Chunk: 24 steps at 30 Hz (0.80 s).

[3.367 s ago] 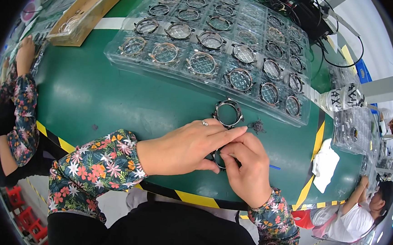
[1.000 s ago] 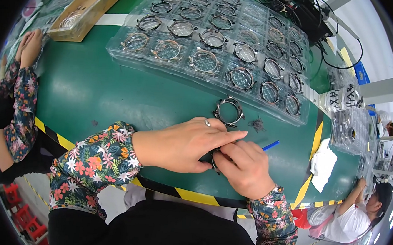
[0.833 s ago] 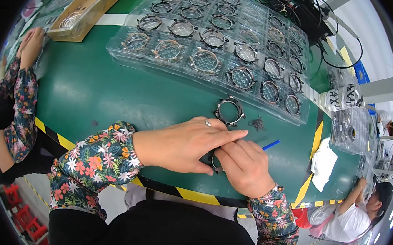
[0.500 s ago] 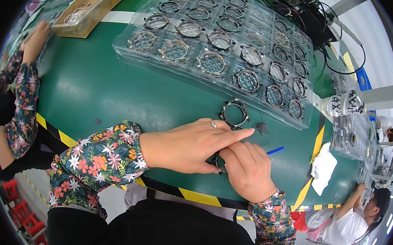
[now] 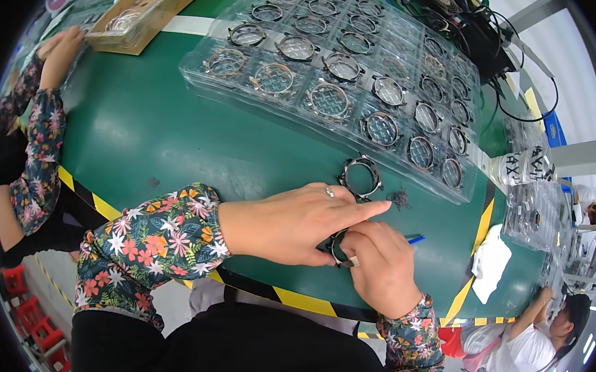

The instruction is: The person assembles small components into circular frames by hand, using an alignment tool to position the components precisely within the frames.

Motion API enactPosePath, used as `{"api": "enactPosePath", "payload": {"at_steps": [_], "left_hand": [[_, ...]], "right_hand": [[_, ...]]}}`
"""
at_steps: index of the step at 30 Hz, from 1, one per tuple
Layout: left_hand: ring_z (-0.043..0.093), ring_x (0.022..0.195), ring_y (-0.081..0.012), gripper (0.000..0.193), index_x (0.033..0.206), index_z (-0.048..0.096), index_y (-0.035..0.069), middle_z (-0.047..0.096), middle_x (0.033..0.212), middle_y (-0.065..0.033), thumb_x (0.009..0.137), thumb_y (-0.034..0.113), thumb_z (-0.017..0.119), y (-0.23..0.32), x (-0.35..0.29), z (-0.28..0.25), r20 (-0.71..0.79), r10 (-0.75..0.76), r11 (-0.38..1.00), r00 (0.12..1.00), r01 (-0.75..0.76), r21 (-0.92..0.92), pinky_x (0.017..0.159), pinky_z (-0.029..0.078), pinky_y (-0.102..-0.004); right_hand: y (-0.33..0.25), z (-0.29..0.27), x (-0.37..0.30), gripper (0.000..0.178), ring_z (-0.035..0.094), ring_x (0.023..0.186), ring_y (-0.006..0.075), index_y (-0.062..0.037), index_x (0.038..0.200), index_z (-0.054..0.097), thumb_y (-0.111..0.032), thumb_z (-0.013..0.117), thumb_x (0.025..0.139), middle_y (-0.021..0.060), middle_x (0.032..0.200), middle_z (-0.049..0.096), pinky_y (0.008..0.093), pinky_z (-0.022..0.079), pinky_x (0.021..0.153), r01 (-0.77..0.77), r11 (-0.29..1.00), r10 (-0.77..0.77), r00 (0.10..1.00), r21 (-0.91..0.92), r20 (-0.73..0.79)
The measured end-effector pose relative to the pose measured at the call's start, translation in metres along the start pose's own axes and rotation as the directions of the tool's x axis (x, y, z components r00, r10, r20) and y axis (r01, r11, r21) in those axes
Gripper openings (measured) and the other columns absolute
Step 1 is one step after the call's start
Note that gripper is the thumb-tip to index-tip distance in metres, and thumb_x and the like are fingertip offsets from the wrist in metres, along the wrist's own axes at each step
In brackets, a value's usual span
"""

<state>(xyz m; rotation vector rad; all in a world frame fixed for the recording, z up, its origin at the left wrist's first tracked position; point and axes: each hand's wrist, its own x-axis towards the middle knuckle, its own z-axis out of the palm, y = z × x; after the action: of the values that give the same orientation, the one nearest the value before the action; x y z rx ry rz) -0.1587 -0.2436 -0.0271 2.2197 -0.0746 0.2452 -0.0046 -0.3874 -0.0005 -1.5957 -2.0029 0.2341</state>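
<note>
My left hand (image 5: 292, 220), with a ring on one finger, reaches across the front of the table, closed round a dark round watch case (image 5: 338, 247) that my fingers mostly cover. Against the other side of the same case press the curled fingers of my right hand (image 5: 382, 264). A thin blue rod (image 5: 416, 240) sticks out from behind the right hand; how it is gripped is hidden. Just beyond my fingers a second dark watch case (image 5: 360, 176) lies flat on the green table. Beside it is a small heap of tiny black parts (image 5: 399, 198).
Clear plastic trays (image 5: 269, 101) hold several watch cases behind my hands. A cardboard box (image 5: 125, 39) stands far left near a co-worker's arm (image 5: 44, 134). A white cloth (image 5: 491, 265) lies at the right edge; black equipment with cables (image 5: 468, 32) is at the back right.
The right hand's fingers have turned and shifted slightly, baring more of the held case. The blue rod's visible end is shorter and lower. The whole view has shifted a little.
</note>
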Motion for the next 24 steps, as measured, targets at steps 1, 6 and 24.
{"api": "enactPosePath", "payload": {"at_steps": [1, 6, 24], "left_hand": [[0.053, 0.121, -0.0301, 0.101, 0.159, 0.022, 0.008, 0.060, 0.128, -0.0098, 0.078, 0.018, 0.081, -0.0004, -0.0006, -0.0002, -0.006, 0.008, 1.000, 1.000, -0.008, -0.003, 0.103, 0.040, -0.0442], [0.053, 0.121, -0.0296, 0.102, 0.159, 0.022, 0.009, 0.062, 0.126, -0.0092, 0.078, 0.018, 0.082, 0.0001, -0.0007, -0.0003, -0.001, 0.002, 1.000, 1.000, -0.002, 0.002, 0.103, 0.040, -0.0438], [0.055, 0.122, -0.0291, 0.102, 0.159, 0.022, 0.010, 0.063, 0.130, -0.0069, 0.078, 0.016, 0.082, -0.0003, -0.0004, 0.0021, -0.004, -0.002, 1.000, 1.000, 0.002, -0.002, 0.104, 0.040, -0.0442]], "right_hand": [[-0.0006, -0.0008, 0.0006, 0.023, 0.064, 0.079, 0.0284, -0.0038, 0.086, 0.061, 0.006, 0.066, 0.065, 0.0092, 0.093, 0.063, 0.0397, 0.051, 0.066, 0.002, 1.000, -0.002, 1.000, 0.000, 0.001], [-0.0006, -0.0029, -0.0010, 0.021, 0.065, 0.081, 0.0302, -0.0030, 0.087, 0.060, 0.005, 0.066, 0.069, 0.0103, 0.096, 0.067, 0.0400, 0.052, 0.067, -0.026, 0.995, 0.023, 0.999, 0.099, 0.027], [-0.0019, -0.0078, -0.0039, 0.023, 0.067, 0.075, 0.0305, -0.0030, 0.089, 0.062, 0.008, 0.064, 0.069, 0.0100, 0.091, 0.071, 0.0397, 0.053, 0.065, -0.031, 0.983, 0.020, 0.998, 0.183, 0.061]]}}
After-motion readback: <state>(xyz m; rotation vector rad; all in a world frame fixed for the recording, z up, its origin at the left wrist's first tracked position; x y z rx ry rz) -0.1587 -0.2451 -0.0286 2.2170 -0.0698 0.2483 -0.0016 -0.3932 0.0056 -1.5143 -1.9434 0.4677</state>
